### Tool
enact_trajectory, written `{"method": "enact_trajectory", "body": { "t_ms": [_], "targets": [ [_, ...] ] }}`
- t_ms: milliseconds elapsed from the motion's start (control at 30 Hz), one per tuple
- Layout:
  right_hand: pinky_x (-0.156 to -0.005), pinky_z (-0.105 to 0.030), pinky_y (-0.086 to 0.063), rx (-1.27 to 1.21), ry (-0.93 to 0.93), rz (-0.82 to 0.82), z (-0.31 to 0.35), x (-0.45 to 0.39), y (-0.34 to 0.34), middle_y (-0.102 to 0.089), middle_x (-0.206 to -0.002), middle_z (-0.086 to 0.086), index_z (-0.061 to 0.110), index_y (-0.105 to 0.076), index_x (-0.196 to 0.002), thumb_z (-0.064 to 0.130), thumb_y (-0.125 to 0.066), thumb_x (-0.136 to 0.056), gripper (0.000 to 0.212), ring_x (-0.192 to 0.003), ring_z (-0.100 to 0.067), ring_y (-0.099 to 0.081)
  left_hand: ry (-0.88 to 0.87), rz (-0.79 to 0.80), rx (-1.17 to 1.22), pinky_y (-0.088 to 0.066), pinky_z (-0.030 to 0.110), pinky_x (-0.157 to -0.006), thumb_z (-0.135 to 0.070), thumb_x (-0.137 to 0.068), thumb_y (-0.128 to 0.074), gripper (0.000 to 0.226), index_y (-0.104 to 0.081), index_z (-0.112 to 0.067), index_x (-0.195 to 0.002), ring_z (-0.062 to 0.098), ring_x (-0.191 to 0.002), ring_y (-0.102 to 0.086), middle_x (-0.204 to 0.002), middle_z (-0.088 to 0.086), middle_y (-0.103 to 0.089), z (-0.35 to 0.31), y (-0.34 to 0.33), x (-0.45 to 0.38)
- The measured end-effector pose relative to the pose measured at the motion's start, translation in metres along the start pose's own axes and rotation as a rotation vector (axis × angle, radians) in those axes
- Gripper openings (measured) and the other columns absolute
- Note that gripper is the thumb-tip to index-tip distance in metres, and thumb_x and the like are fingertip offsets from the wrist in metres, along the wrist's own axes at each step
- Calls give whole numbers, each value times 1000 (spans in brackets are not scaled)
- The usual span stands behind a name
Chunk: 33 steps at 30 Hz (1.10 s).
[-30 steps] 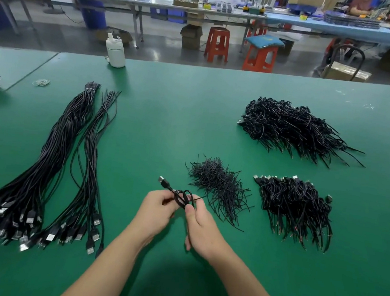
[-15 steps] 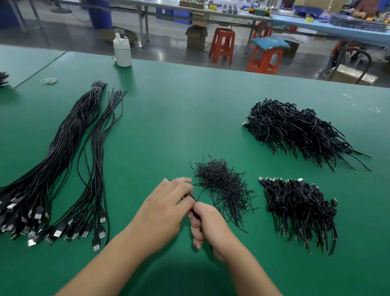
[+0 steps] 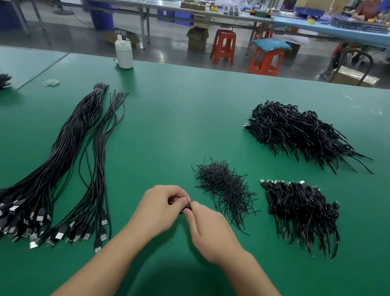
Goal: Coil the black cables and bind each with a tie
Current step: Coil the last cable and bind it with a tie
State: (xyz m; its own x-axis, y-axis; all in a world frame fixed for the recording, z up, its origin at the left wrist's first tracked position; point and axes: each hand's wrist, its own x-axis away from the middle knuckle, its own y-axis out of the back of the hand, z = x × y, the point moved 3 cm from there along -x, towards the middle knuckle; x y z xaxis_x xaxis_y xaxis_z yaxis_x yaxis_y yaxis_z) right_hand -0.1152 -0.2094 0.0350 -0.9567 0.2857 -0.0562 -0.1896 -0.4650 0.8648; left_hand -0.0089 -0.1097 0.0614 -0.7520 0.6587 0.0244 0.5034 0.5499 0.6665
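1. Coiled cable [image 3: 185, 207] sits low in the centre of the frame, almost hidden between both hands above the green counter [image 3: 172, 125].
2. Left hand [image 3: 159, 208] has its grip curled around the coil.
3. Right hand [image 3: 210, 231] pinches it at the fingertips.
4. Ties [image 3: 223, 188] lie just right; straight cables [image 3: 46, 171] lie far left.

The bench [image 3: 180, 121] is plain green. Black uncoiled cables [image 3: 65, 156] with silver plugs lie at nine o'clock, black ties [image 3: 223, 188] at centre, black coiled cables [image 3: 301, 210] at three o'clock. A white bottle [image 3: 124, 54] stands at eleven o'clock; orange-red stools [image 3: 223, 46] at twelve.
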Motion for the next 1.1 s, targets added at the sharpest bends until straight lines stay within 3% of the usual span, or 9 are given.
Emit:
{"method": "enact_trajectory", "body": {
  "t_ms": [100, 200, 367, 500, 800, 867, 933, 1000, 1100],
  "targets": [
    [-69, -42, -39, 86, 46, -14, 1, 2, 1, -59, -88, -4, 22, -42, -93, 39, -27, -105, 25, -79, -33, -56, 77, 45, 49, -49, 22, -65, -28, -85, -71, 14, -70, -30, -72, 5, -69, -64, -70, -12, -71, 4, -1, -5],
    [-65, -39, -30, 165, 63, -14, 2, 2, 0, -61, -87, -4, 21, -44, -95, 39, -24, -105, 29, -77, -32, -57, 94, 24, 56, -43, 19, -55, -35, -83, -75, 17, -72, -23, -72, 6, -58, -56, -66, -8, -70, 6, -1, -7],
    [-64, -40, -34, 258, 73, 0, 4, -1, -3, -64, -83, -5, 21, -39, -88, 39, -22, -105, 30, -73, -33, -60, 73, 98, 16, -26, 18, -41, -45, -94, -59, 40, -70, -25, -62, 9, -40, -29, -40, -10, -39, 5, -3, -7],
    [-62, -38, -31, 348, 83, 44, 2, -1, -5, -67, -87, -6, 17, -51, -101, 36, -21, -105, 37, -75, -34, -62, 18, 235, -103, -41, 18, -64, -34, -86, -71, 15, -72, -32, -71, 2, -69, -60, -75, -18, -70, 3, 1, -4],
    [-66, -38, -33, 494, 81, 90, 10, -9, 1, -66, -96, -4, 17, -53, -104, 47, -32, -103, 36, -85, -31, -64, -106, 103, -539, -46, 29, -73, -28, -90, -57, 9, -57, -31, -82, 19, -93, -62, -94, -7, -69, -4, -4, 3],
    [-86, -40, -41, 564, 103, -78, 13, -11, 14, -63, -100, -3, 18, -57, -101, 50, -52, -94, 33, -99, -28, -61, -101, 58, -478, -47, 28, -74, -30, -91, -59, 7, -62, -30, -85, 17, -92, -63, -93, -8, -70, -2, -2, 1],
    [-109, -48, -35, 555, 157, -357, 15, -9, 26, -63, -110, -4, 18, -63, -99, 38, -71, -82, 28, -118, -29, -55, -54, 39, -261, -48, 22, -70, -28, -90, -65, 10, -65, -28, -80, 9, -76, -63, -80, -9, -70, 2, 5, -2],
    [-112, -55, -30, 453, 325, -573, 17, -4, 29, -62, -122, -8, 15, -68, -101, 15, -71, -83, 19, -130, -32, -48, 7, 62, 10, -42, 17, -58, -22, -88, -71, 14, -68, -24, -74, 3, -57, -54, -67, -4, -69, 4, 13, -6],
    [-112, -48, -35, 296, 498, -570, 16, -2, 30, -62, -130, -9, 10, -70, -114, -4, -65, -82, 36, -135, -29, -46, 82, 109, 348, -42, 22, -54, -13, -89, -70, 8, -72, -14, -82, 6, -57, -58, -63, 0, -70, 4, 24, -8]
  ]
}}
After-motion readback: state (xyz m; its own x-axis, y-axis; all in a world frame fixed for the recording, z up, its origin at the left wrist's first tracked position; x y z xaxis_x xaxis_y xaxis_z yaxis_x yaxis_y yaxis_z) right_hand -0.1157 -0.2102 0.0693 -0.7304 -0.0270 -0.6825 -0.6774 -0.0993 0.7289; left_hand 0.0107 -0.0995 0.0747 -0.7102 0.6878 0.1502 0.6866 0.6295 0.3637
